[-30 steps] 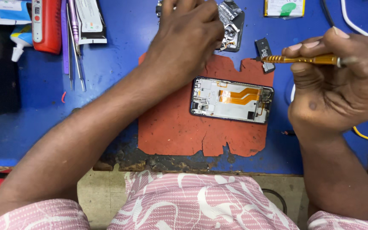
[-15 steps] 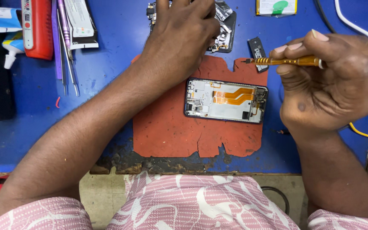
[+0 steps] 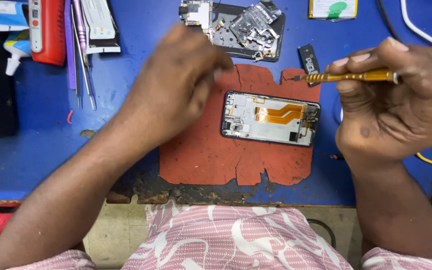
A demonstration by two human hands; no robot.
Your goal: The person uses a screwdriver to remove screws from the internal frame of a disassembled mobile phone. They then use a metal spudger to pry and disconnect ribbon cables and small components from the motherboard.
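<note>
An opened phone [image 3: 271, 119] with an orange flex cable lies on a cracked red mat [image 3: 211, 155]. My right hand [image 3: 396, 100] holds a gold screwdriver [image 3: 351, 76], its tip pointing left just above the phone's upper right corner. My left hand [image 3: 176, 85] hovers blurred to the left of the phone, fingers curled; whether it holds a small part cannot be told. A black tray [image 3: 236, 25] with a circuit board and metal shields lies behind it.
Tweezers [image 3: 83, 55], a purple tool and a red device [image 3: 48, 30] lie at the back left on the blue bench [image 3: 41, 145]. A small black part [image 3: 309, 57] sits near the mat's top right. White and yellow cables run along the right.
My left hand has drawn back from the black tray toward me and to the left of the phone. The right hand keeps the screwdriver in about the same place.
</note>
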